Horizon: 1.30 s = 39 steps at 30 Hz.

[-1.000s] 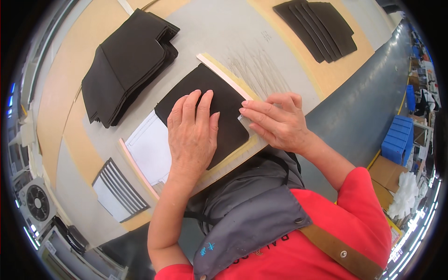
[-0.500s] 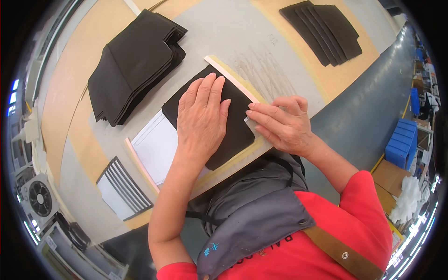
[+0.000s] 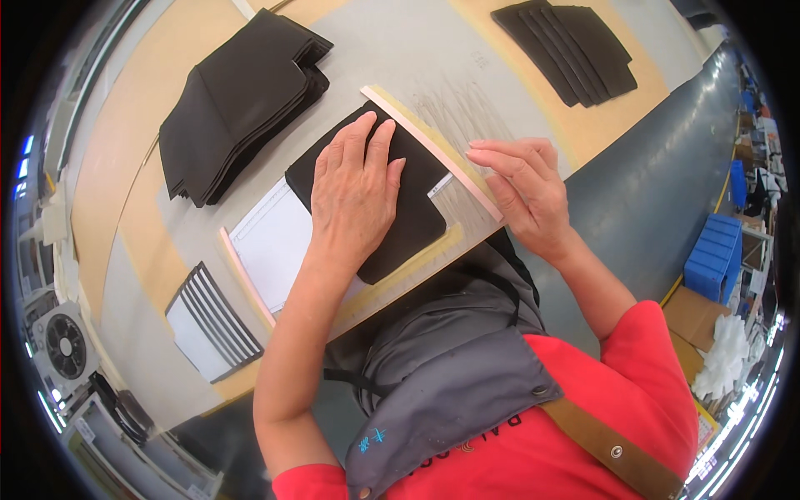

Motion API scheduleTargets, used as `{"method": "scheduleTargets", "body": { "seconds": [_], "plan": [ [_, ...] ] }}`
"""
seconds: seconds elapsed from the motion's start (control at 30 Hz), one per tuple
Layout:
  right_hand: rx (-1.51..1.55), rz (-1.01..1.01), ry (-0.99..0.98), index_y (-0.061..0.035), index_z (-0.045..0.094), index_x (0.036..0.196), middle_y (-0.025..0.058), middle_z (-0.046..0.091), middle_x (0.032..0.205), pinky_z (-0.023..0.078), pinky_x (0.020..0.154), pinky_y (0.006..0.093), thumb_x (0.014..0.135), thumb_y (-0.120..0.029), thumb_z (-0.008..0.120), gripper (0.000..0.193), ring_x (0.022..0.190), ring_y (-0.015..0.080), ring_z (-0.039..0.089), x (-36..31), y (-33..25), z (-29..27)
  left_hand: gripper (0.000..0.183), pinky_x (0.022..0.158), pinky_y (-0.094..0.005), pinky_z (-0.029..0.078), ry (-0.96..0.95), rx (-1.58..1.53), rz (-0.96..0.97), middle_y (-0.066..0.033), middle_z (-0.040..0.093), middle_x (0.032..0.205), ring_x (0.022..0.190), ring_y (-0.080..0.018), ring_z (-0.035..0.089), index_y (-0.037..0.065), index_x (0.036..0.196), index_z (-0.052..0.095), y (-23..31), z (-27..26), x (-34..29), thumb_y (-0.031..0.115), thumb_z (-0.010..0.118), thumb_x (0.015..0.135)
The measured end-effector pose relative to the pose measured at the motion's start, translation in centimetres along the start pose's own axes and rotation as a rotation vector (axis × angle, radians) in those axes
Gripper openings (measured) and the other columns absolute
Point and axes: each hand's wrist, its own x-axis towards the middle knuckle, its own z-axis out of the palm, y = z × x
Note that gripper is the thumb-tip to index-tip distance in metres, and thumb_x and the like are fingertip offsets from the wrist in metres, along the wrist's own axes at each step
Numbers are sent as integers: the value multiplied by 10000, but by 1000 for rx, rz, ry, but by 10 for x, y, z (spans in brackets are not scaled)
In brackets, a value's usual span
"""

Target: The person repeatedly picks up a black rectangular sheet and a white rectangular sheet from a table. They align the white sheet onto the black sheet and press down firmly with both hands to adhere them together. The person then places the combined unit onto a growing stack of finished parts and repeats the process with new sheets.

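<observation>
Left hand [image 3: 354, 196] laid flat, palm down, on a black rounded-corner panel [image 3: 417, 204]; fingers extended toward its far edge, grip released, pressing rather than grasping. Panel lies on the worktop [image 3: 367, 46] near the person's edge, partly over a white paper sheet [image 3: 271, 246] with printed lines, which shows to its left. Two pale pink strips flank the pair: the right strip [image 3: 433, 154] along the panel's right side, the left strip [image 3: 246, 275] along the sheet's left edge. Right hand [image 3: 527, 187] raised just beside the right strip's near end, fingers loosely bent, thumb apart from them, grip slack and bare; contact with the strip cannot be told. Farther out, upper left: thick stack of notched black panels [image 3: 237, 104]. Upper right: black pieces fanned in an overlapping row [image 3: 575, 54]. Left, near edge: white piece with dark stripes [image 3: 214, 323]. Beyond the worktop, right: blue crate [image 3: 714, 257].
</observation>
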Motion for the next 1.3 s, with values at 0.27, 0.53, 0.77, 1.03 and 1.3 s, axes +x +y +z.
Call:
{"method": "scheduleTargets", "body": {
  "seconds": [0.27,0.53,0.77,1.03,1.3],
  "plan": [
    [19,-48,-44,-52,745,1231,107,733,1273,450,1021,398,969,-7,648,282,1146,285,635,3,-19,-4,474,1095,-467,454,132,-144,-63,-170,579,1423,1302,-376,567,77,1413,603,8,-28,-25,166,725,964],
    [49,-131,-145,-16,725,1273,113,718,1313,469,1039,385,1032,1,601,272,1195,287,603,0,-39,8,343,1057,-443,497,315,60,-524,-167,657,1304,1223,-371,619,46,1326,663,-41,-129,-174,53,674,983],
    [82,-225,-243,-46,735,1258,85,725,1307,453,1039,389,1036,-38,626,248,1157,282,600,12,-64,30,428,1048,-437,511,46,138,-793,-158,676,1284,1238,-373,622,46,1325,648,-72,-200,-295,-46,635,907],
    [82,-330,-340,-47,750,1219,72,741,1257,435,1017,380,1005,-43,666,230,1101,264,613,18,-102,50,408,922,-405,598,-38,198,-603,-103,698,1259,1140,-304,685,54,1279,666,-83,-200,-330,3,730,878],
    [125,-462,-432,-66,757,1172,64,744,1210,423,978,392,909,-2,724,274,1060,265,621,34,-149,73,331,858,-371,626,36,262,-413,-86,736,1168,1050,-270,719,43,1182,698,-101,-194,-346,-3,748,858]
  ]
}}
